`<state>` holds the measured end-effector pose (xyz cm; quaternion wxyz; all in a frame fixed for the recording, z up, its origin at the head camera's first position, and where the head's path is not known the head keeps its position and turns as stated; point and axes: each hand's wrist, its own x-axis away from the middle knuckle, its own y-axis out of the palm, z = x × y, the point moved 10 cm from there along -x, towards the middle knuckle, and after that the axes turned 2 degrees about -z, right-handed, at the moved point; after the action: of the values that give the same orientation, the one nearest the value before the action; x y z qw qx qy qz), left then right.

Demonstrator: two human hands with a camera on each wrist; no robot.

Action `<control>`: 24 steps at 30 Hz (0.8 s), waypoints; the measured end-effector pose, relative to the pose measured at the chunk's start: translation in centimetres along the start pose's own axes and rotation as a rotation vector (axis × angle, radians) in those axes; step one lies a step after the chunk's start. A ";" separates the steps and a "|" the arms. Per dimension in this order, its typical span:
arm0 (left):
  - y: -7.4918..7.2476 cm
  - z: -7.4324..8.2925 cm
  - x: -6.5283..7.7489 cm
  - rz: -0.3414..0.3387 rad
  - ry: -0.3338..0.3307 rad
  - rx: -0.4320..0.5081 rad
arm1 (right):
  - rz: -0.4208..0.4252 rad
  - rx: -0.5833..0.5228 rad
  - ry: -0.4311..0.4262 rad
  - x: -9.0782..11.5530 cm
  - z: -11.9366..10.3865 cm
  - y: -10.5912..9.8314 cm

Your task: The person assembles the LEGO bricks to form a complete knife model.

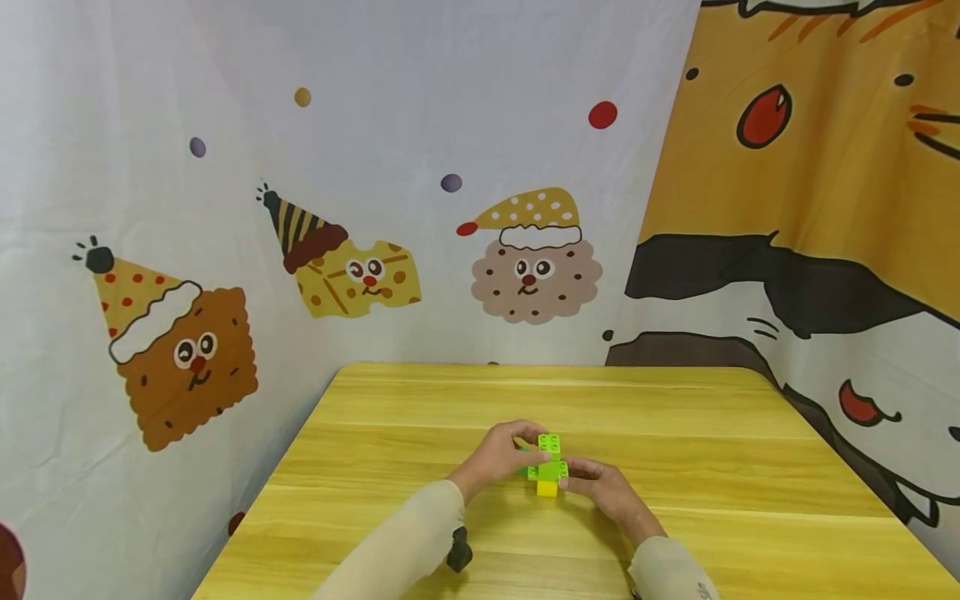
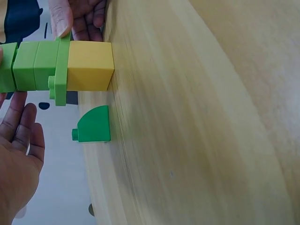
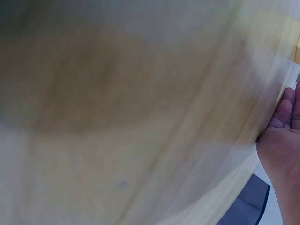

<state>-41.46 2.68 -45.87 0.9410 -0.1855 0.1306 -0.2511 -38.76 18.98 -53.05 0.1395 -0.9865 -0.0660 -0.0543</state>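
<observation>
A stack of toy building bricks stands on the wooden table in front of me. At its base is a yellow brick, under a flat light green plate that juts out on both sides. Light green bricks rise above the plate. My left hand holds the top of the stack between thumb and fingers. On the other side, my right hand grips the plate's end, its thumb at the edge. The right wrist view shows only part of that hand, at the right border.
A dark green curved brick with one stud showing sits on the table beyond the stack, mostly hidden by the left hand in the head view. Behind the table's far edge hangs a printed cloth with cartoon figures.
</observation>
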 end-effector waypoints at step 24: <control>0.1 -0.5 -0.4 0.037 -0.014 -0.044 | -0.004 0.015 -0.009 0.1 -0.1 0.0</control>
<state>-41.92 2.81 -46.24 0.9420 -0.2055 0.1331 -0.2295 -38.68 18.95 -52.90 0.1464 -0.9856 -0.0688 -0.0496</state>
